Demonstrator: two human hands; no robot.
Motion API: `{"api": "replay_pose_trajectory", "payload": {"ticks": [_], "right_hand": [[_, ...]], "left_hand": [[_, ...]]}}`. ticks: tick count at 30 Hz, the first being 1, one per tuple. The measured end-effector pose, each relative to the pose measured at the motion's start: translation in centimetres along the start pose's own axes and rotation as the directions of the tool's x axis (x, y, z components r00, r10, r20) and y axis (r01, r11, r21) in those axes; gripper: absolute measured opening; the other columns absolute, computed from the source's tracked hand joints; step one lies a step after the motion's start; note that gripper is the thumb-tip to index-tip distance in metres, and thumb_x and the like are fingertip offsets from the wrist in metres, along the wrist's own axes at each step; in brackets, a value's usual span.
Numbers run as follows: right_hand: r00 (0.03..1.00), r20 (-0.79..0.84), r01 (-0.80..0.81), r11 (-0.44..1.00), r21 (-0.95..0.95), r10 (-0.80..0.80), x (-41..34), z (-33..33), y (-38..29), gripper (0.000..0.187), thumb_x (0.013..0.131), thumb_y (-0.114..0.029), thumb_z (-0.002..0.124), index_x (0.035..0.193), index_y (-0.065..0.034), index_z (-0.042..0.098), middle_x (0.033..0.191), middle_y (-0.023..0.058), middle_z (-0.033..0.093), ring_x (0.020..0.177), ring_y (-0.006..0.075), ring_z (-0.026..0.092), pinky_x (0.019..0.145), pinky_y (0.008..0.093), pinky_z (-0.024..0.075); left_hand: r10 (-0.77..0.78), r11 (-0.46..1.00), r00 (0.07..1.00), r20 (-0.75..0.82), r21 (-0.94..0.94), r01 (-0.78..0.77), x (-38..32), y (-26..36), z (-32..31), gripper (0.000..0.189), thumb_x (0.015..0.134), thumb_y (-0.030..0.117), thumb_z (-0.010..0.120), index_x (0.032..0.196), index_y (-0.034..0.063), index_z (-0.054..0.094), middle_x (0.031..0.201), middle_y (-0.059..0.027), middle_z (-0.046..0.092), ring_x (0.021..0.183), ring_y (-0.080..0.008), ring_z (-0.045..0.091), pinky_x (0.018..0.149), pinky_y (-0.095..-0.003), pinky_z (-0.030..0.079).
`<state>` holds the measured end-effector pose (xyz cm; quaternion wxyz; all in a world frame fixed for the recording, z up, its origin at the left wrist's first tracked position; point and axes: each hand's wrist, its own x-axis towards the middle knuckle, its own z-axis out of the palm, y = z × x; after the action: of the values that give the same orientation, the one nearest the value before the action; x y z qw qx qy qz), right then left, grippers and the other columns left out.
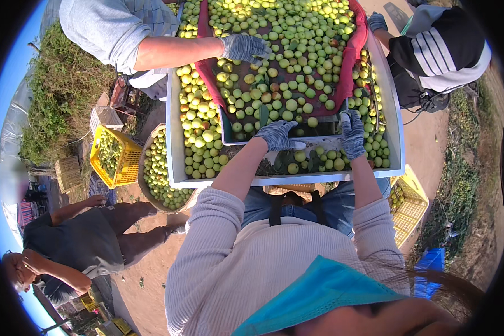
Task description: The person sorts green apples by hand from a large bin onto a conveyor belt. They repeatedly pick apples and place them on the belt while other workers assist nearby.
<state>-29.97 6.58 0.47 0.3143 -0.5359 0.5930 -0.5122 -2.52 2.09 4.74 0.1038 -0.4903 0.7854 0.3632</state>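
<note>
A large pale sorting bin point(285, 179) lies before me, holding many small green apple-like fruits point(199, 130), some with a red blush. Raised inside it is an inner tray point(252, 142) with red cloth point(347, 80) along its sides and more fruits on a dark bed. My left hand point(279, 136), in a grey knit glove, lies over the tray's front rim with its thumb and fingers apart; no fruit shows in it. My right hand point(353, 136), gloved alike, is at the tray's front right corner. Its fingertips touch the edge there, but whether they grip is hard to see.
Across the left side reaches a co-worker's gloved hand point(245, 48); another person's gloved hand point(377, 22) is at the far right. A round basket point(189, 203) and a yellow crate point(128, 164) of fruits stand left, a yellow crate point(411, 210) right. Someone point(75, 239) stands behind left.
</note>
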Motion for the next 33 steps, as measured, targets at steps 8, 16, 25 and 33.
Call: {"api": "replay_pose_trajectory", "payload": {"ticks": [8,16,25,33], "right_hand": [[0.840,-0.461,-0.541,0.377,-0.751,0.286,-12.8,-26.0,5.1,0.022,0.099,-0.023,0.058,0.112,-0.0068,0.062,0.091,0.0146,0.067,0.090,0.0358,0.067,0.085,0.0465,0.0530],[0.972,-0.165,0.038,0.803,-0.595,-0.168,-0.3,-14.9,-0.5,0.043,0.091,-0.005,0.065,0.133,-0.0064,0.057,0.132,0.0172,0.059,0.119,0.0345,0.060,0.105,0.0422,0.0481],[0.966,0.257,0.205,0.649,-0.733,-0.015,18.8,6.2,-4.5,0.068,0.093,-0.030,0.066,0.154,-0.0146,0.040,0.161,0.0175,0.031,0.145,0.0390,0.038,0.119,0.0476,0.0350],[0.944,0.106,-0.127,0.638,-0.760,0.314,28.5,8.8,-3.0,0.079,0.092,-0.049,0.066,0.158,-0.0197,0.035,0.167,0.0093,0.025,0.152,0.0422,0.027,0.124,0.0496,0.0257]], "left_hand": [[-0.026,0.999,1.000,0.009,0.039,0.026,0.2,0.6,0.0,0.089,0.087,0.055,0.071,0.158,0.0144,0.035,0.156,-0.0202,0.044,0.142,-0.0348,0.046,0.118,-0.0446,0.038],[-0.031,0.992,0.997,-0.066,0.121,0.038,0.2,0.9,0.2,0.087,0.085,0.055,0.072,0.156,0.0159,0.039,0.141,-0.0172,0.057,0.129,-0.0331,0.058,0.110,-0.0468,0.046],[-0.024,0.987,0.987,-0.159,0.153,0.049,-0.3,1.8,-0.3,0.087,0.082,0.054,0.075,0.152,0.0129,0.044,0.139,-0.0195,0.058,0.129,-0.0353,0.057,0.110,-0.0456,0.046],[0.012,0.988,0.982,-0.190,0.153,0.018,0.7,0.7,0.3,0.091,0.081,0.052,0.076,0.152,0.0073,0.041,0.137,-0.0206,0.057,0.128,-0.0367,0.055,0.111,-0.0460,0.044]]}}
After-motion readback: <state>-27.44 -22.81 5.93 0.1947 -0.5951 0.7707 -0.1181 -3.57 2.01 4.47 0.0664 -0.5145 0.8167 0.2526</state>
